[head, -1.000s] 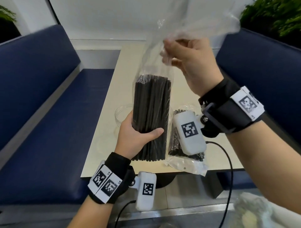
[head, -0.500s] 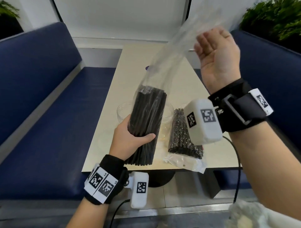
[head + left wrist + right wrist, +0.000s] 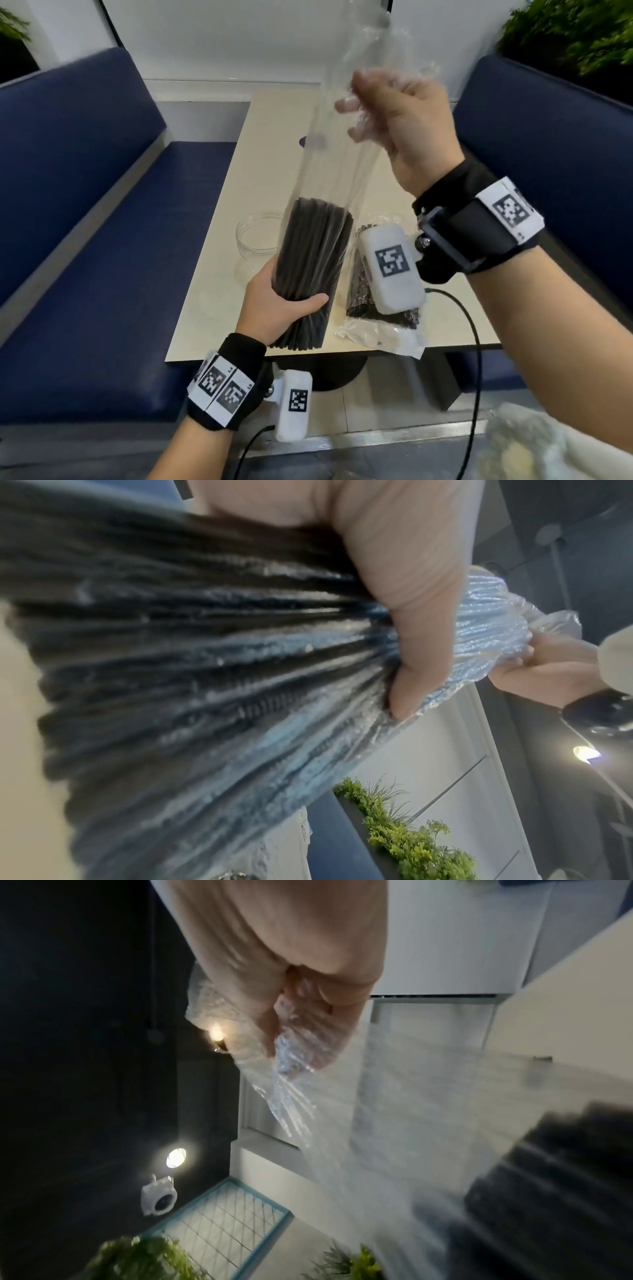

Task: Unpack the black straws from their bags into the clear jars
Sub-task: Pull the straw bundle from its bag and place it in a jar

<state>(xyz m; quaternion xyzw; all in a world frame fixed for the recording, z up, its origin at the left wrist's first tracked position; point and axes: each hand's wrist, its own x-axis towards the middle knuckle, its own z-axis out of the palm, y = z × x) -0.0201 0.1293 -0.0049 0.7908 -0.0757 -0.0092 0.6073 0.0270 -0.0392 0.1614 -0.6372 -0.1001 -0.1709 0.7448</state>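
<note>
- Thin clear plastic: the bag [image 3: 342,137] is limp and crinkly, pulled up toward the top centre of the head view, with its lower part around the bundle of straws [image 3: 311,267] at frame centre.
- Left hand [image 3: 274,308] is wrapped around the lower half of the bundle, thumb across the front; in the left wrist view the fingers [image 3: 411,615] press through the film onto the straws.
- Right hand [image 3: 404,126] has the loose top of the bag bunched in curled fingers, upper right of centre.
- Handling, my read: the straws are light and stiff but a loose bunch, and the film looks slick, so they could slide or fan out. Best hold is mid-bundle, squeezed all round; the bag wants pulling by its gathered end.
- One jar [image 3: 257,236] sits on the table [image 3: 212,308] just left of the bundle, partly behind it. A second full bag [image 3: 373,329] lies lower right, half covered by the right wrist camera.
- Hard to tell: whether the bag's bottom end is open, and whether a second jar stands behind the bundle. Both wrist views are blurred.
</note>
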